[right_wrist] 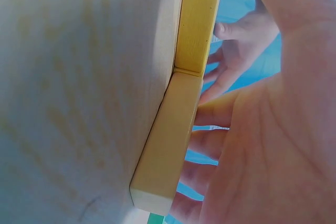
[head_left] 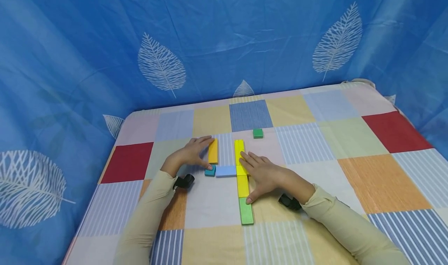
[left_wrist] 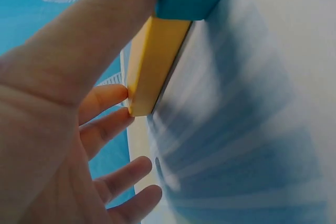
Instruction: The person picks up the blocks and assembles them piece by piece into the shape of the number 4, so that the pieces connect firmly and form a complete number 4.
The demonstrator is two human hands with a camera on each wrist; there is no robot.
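Note:
My left hand point(head_left: 190, 152) spans an orange-yellow block point(head_left: 213, 152) and a small teal block point(head_left: 210, 172), thumb on the teal one. Its fingertips touch the far end of the orange-yellow block in the left wrist view, the other fingers spread. A light blue block point(head_left: 226, 171) lies between the teal block and a straight row of yellow blocks point(head_left: 243, 186). A light green block point(head_left: 246, 216) ends that row on the near side. My right hand point(head_left: 264, 176) lies along the row's right side, fingertips at the yellow blocks and thumb on the light green block.
A small green block point(head_left: 258, 133) lies apart, beyond the row. Everything rests on a patchwork cloth point(head_left: 311, 175) over the table. A blue curtain point(head_left: 224, 43) with white leaf prints hangs behind and at both sides.

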